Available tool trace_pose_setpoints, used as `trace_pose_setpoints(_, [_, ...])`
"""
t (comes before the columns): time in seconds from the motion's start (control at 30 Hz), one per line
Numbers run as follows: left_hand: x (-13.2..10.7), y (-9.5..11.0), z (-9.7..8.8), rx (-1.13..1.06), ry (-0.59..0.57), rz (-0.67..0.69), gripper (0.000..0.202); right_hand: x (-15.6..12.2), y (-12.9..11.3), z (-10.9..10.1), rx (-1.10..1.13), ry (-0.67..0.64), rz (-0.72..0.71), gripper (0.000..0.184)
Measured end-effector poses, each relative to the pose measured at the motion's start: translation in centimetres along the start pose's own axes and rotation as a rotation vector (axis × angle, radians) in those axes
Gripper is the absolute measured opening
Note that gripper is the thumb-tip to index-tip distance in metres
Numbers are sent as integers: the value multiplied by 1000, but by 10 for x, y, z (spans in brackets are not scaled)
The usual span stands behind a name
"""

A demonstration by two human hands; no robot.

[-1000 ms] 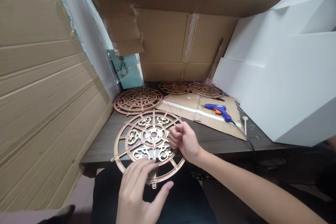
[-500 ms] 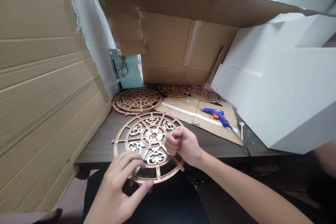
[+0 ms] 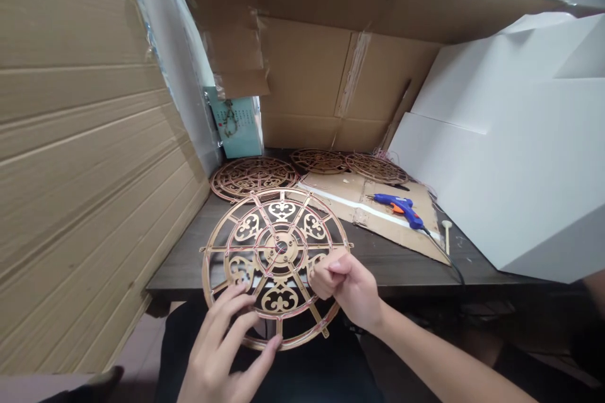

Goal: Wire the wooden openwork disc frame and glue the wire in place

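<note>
**Change:** since the earlier frame, the lattice disc (image 3: 281,245) is turning and shifting toward 12 o'clock in the view, and both hands are following it.

**Disc:** it is lying flat or nearly so, with its upper half over the worktop (image 3: 378,271) and its lower half reaching past the front edge toward the person. Being round, it is showing no long axis. Thin reddish wire is running along its lattice.

**Left hand** (image 3: 222,346): it is sitting at the disc's 7 o'clock side. The left fingers (image 3: 236,305) are spread apart and curving over the lower rim, and the thumb is reaching the rim near 6 o'clock. Whether they are gripping it, I cannot tell.

**Right hand** (image 3: 345,283): it is hovering at the disc's 4 o'clock side, just over the rim. The right fingers (image 3: 333,267) are curled together against the thumb, and anything pinched between them is too small to tell.

**Nearest hand:** the two are about equally close, each touching or just beside the rim.

**Beyond:** three more discs (image 3: 253,177) are lying at 12 o'clock, and a blue glue gun (image 3: 397,209) is resting on a cardboard sheet (image 3: 392,242) at 2 o'clock.

**Containers:** a white box (image 3: 491,170) is standing at 3 o'clock, its contents hidden.
</note>
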State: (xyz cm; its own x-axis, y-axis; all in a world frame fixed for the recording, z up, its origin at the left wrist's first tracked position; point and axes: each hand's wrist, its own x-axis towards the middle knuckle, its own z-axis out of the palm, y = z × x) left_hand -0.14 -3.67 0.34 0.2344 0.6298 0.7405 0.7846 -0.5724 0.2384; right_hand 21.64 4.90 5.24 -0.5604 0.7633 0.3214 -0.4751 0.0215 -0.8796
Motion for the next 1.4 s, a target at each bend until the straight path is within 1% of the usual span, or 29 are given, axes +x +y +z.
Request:
trace_pose_setpoints(0.07, [-4, 0, 4, 30, 25, -39, 34, -6, 4, 2, -105, 28, -52, 34])
trace_pose_setpoints(0.17, [-8, 0, 9, 55, 72, -112, 43, -10, 5, 5, -200, 35, -81, 34])
trace_pose_setpoints(0.27, [-9, -1, 9, 54, 70, -115, 44, -9, 5, 5, -241, 26, -92, 34])
trace_pose_setpoints(0.43, [-7, -2, 4, 17, 33, -73, 40, -5, 4, 4, -261, -7, -85, 34])
trace_pose_setpoints(0.53, [-6, -4, 3, 5, 41, -73, 39, -5, 5, 3, -251, -12, -70, 36])
trace_pose_setpoints(0.63, [-2, -8, 2, -15, 42, -83, 38, -6, 8, 6, -162, 52, -48, 38])
trace_pose_setpoints(0.73, [7, -13, -1, -54, -13, -101, 40, -5, 9, 9, 35, 170, 31, 41])
trace_pose_setpoints(0.8, [16, -19, -4, -82, -55, -137, 41, -3, 6, 11, 162, 225, 145, 43])
trace_pose_setpoints(0.87, [25, -27, -8, -104, -98, -170, 41, 2, 1, 9, 242, 233, 281, 45])
trace_pose_setpoints(0.93, [34, -37, -12, -111, -152, -180, 41, 9, -6, 5, 259, 202, 374, 44])
trace_pose_setpoints(1.0, [42, -50, -16, -102, -222, -180, 44, 17, -13, -1, 234, 157, 390, 43])
trace_pose_setpoints(1.07, [52, -61, -17, -87, -312, -184, 50, 25, -16, -8, 189, 130, 363, 42])
trace_pose_setpoints(1.13, [63, -69, -16, -81, -349, -202, 54, 32, -14, -14, 155, 124, 350, 42])
trace_pose_setpoints(1.17, [68, -72, -15, -74, -330, -217, 54, 34, -12, -16, 148, 127, 353, 43])
trace_pose_setpoints(1.2, [73, -72, -13, -55, -283, -245, 50, 35, -9, -18, 149, 131, 359, 43])
trace_pose_setpoints(1.27, [79, -70, -12, 13, -166, -347, 37, 34, -3, -20, 169, 138, 369, 44])
trace_pose_setpoints(1.3, [79, -67, -11, 45, -134, -403, 33, 33, -2, -21, 181, 140, 372, 44])
trace_pose_setpoints(1.37, [76, -59, -12, 90, -143, -479, 36, 32, -2, -19, 194, 140, 386, 43])
trace_pose_setpoints(1.4, [73, -55, -12, 104, -170, -484, 42, 33, -5, -17, 196, 135, 393, 43])
